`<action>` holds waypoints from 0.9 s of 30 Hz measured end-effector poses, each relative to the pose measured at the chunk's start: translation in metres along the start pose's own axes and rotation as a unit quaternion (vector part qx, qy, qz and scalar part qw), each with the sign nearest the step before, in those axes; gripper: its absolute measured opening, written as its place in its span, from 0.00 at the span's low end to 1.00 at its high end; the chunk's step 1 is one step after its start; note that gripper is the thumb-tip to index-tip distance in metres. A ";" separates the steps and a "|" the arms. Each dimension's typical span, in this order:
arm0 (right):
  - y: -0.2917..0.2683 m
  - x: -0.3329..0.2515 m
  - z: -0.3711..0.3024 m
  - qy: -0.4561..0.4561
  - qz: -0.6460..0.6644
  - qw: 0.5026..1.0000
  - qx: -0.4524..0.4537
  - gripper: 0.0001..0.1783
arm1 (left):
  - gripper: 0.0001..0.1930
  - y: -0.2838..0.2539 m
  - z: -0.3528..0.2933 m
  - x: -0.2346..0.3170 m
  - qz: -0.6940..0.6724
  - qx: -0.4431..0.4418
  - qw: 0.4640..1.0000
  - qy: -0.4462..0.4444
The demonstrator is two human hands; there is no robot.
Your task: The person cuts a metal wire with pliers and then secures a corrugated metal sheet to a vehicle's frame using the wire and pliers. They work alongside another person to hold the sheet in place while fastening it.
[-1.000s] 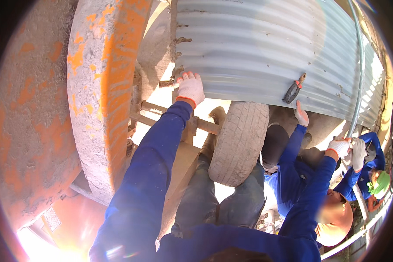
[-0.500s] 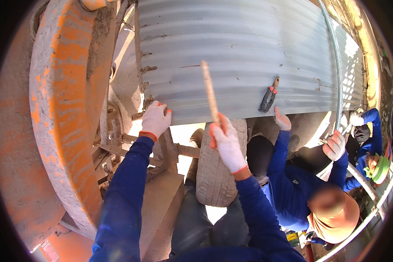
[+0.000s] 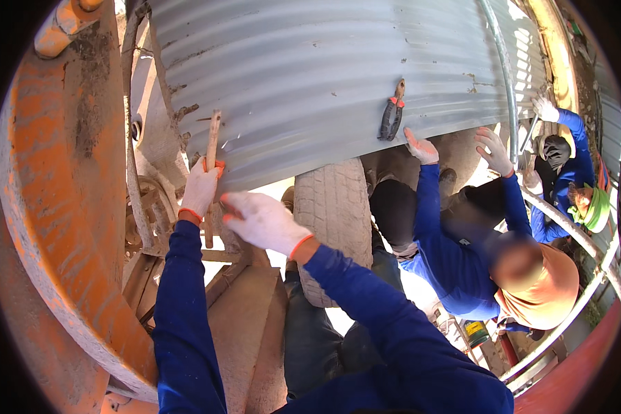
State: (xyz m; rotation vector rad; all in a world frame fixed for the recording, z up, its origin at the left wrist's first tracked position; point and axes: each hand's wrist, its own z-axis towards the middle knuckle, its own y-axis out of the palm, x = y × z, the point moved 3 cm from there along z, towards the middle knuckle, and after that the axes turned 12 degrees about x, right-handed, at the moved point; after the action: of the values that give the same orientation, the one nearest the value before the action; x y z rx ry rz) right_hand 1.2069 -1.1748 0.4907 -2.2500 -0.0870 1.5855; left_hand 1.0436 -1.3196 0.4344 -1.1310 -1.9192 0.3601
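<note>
My left hand (image 3: 201,186), in a white glove with orange fingertips, is closed around a short wooden stick (image 3: 214,134) that stands nearly upright. The stick's upper end rises past the near left corner of the corrugated metal sheet (image 3: 276,90). Just to the right of it, slightly blurred, is my right hand (image 3: 265,222), gloved alike. Its thumb and fingers are apart, and I see nothing held in it. Black-and-red handled pliers (image 3: 391,119) lie on the sheet by its near edge.
A worn tire (image 3: 332,207) stands below the sheet. An orange, mud-caked machine part (image 3: 41,179) curves along my left. A co-worker (image 3: 462,269) at right raises gloved hands by the sheet's edge. Another person (image 3: 579,179) is farther right, beyond a metal pipe (image 3: 507,76).
The stick has passed from my right hand to my left. My right hand has moved left, near it. The co-worker's farther hand has come off the pipe. The whole view has shifted.
</note>
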 end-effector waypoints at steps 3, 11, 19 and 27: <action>-0.118 0.089 0.034 0.049 -0.044 0.942 0.328 0.27 | 0.12 -0.009 0.006 -0.022 -0.095 -0.010 0.995 -0.037; -0.241 0.280 0.064 0.312 -0.372 0.853 0.191 0.62 | 0.26 -0.001 -0.001 0.001 -0.093 0.004 0.995 -0.031; -0.205 0.200 0.063 0.159 -0.229 0.924 0.261 0.39 | 0.21 -0.007 0.008 0.005 -0.094 -0.049 0.992 -0.062; -0.163 0.178 0.135 -0.077 -0.307 0.943 0.100 0.34 | 0.23 0.008 0.005 -0.016 -0.118 -0.024 0.993 -0.012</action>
State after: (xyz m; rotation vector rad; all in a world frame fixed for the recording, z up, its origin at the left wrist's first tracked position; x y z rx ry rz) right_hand 1.1748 -0.9399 0.3491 -1.7051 -0.5829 1.3423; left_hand 1.0481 -1.3270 0.4183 -0.9209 -2.0650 0.2000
